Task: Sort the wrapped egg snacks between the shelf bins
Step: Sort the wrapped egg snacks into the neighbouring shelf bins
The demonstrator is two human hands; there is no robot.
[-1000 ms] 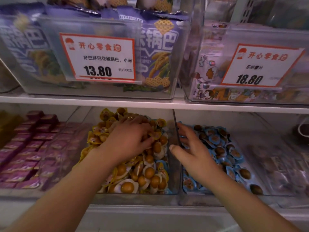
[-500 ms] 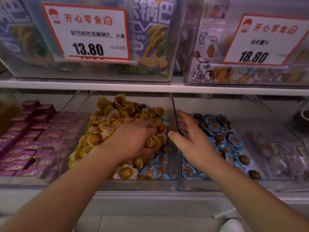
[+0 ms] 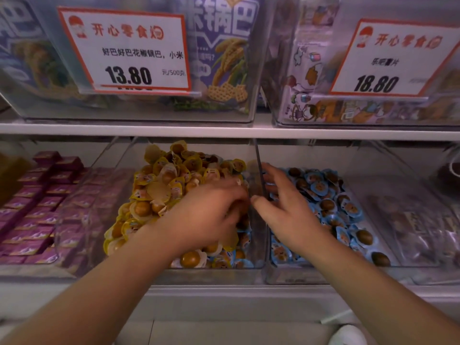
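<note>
Sorting egg snacks either side of the clear divider

Head view: my left hand (image 3: 209, 215) is down in the heap of yellow-wrapped egg snacks (image 3: 174, 180) just left of the divider (image 3: 260, 175), fingers curled into the pile; motion blur hides them, so I cannot tell whether that grip holds a pack. I judge it is digging for the blue-wrapped strays (image 3: 245, 239) that lie low in this bin, right against the divider. My right hand (image 3: 286, 207) rests on the divider's right side, grip wide, fingers spread over the blue-wrapped egg snacks (image 3: 331, 195), thumb touching the divider edge, probably to steady it and be ready to take what comes across.
</note>
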